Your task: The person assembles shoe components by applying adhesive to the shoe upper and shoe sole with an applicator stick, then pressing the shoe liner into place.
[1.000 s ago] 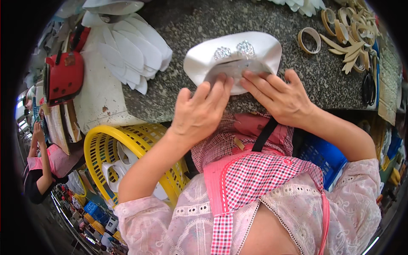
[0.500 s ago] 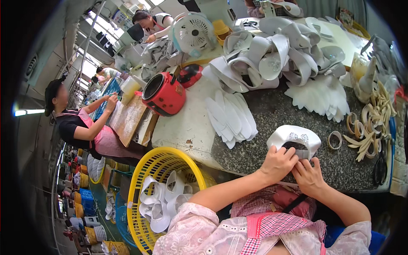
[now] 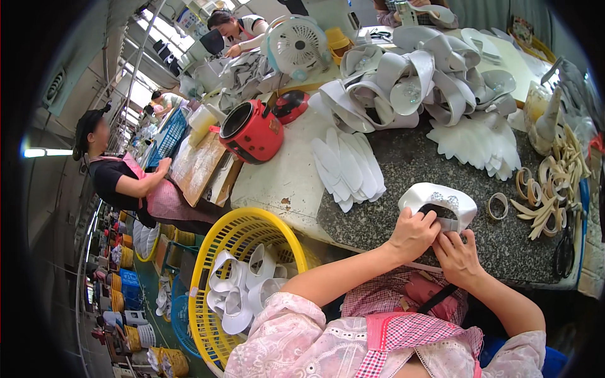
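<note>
A white shoe upper (image 3: 467,209) with a cluster of shiny stones and a dark inner lining is held over the near edge of the speckled worktop. My left hand (image 3: 411,238) grips its near left side, fingers bent over the rim. Close beside it, the fingertips of my right hand (image 3: 459,257) pinch the near right part, by a grey strip. Both hands nearly meet there, and my fingers cover part of the edge. Beyond them a fan of white oval pieces (image 3: 348,170) and a spread of scalloped white pieces (image 3: 476,146) lie on the worktop (image 3: 403,167).
A heap of white uppers (image 3: 409,82) rises at the back. Tape rolls (image 3: 497,206), beige strips (image 3: 543,220) and black scissors (image 3: 563,255) lie right. A yellow basket (image 3: 291,242) holding uppers stands left, below a red pot (image 3: 261,140). Co-workers (image 3: 129,179) work beyond.
The view has shifted slightly, with the background moving a little right. Both hands keep hold of the upper, with small finger movements. The co-worker at left has lowered their raised hands.
</note>
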`<state>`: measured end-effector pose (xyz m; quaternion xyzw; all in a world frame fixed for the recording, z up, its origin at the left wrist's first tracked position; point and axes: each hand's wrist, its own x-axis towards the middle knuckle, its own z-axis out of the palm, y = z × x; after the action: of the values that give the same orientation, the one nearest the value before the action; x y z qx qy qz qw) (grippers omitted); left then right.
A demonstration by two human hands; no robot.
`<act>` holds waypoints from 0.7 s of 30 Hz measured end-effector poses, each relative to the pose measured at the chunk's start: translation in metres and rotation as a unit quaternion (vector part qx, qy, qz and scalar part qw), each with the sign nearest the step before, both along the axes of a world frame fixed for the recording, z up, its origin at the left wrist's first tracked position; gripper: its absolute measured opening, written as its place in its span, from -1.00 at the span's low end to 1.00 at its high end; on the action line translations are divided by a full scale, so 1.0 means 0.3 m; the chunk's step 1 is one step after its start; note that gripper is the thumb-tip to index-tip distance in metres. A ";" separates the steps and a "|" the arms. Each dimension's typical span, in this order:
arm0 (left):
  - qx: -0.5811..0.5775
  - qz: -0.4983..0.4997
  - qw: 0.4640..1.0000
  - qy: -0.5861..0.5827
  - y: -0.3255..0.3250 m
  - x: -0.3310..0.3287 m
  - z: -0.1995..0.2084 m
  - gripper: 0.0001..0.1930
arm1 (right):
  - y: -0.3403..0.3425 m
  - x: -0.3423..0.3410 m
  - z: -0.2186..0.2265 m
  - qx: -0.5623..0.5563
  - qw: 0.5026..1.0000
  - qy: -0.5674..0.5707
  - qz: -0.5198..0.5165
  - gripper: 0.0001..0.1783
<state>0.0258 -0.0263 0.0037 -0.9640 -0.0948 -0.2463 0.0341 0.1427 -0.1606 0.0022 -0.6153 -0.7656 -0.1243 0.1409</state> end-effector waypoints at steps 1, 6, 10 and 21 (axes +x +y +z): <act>-0.001 0.006 1.000 -0.001 0.002 -0.003 -0.002 -0.91 | 0.004 -0.003 0.000 -0.001 1.000 -0.001 0.006 -0.58; -0.083 -0.016 0.996 -0.012 0.013 -0.007 -0.004 -0.92 | 0.008 -0.014 -0.002 0.004 1.000 -0.019 0.007 -0.54; -0.021 -0.072 0.995 -0.061 0.020 0.011 -0.029 -0.95 | 0.008 -0.015 -0.018 0.018 0.999 -0.029 0.018 -0.60; 0.067 -0.073 0.994 -0.048 0.025 0.024 -0.003 -0.91 | 0.005 -0.005 -0.023 -0.002 0.999 -0.045 0.008 -0.57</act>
<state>0.0330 -0.0189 0.0029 -0.9509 -0.0086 -0.2998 0.0760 0.1411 -0.1591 -0.0048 -0.6030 -0.7765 -0.1493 0.1057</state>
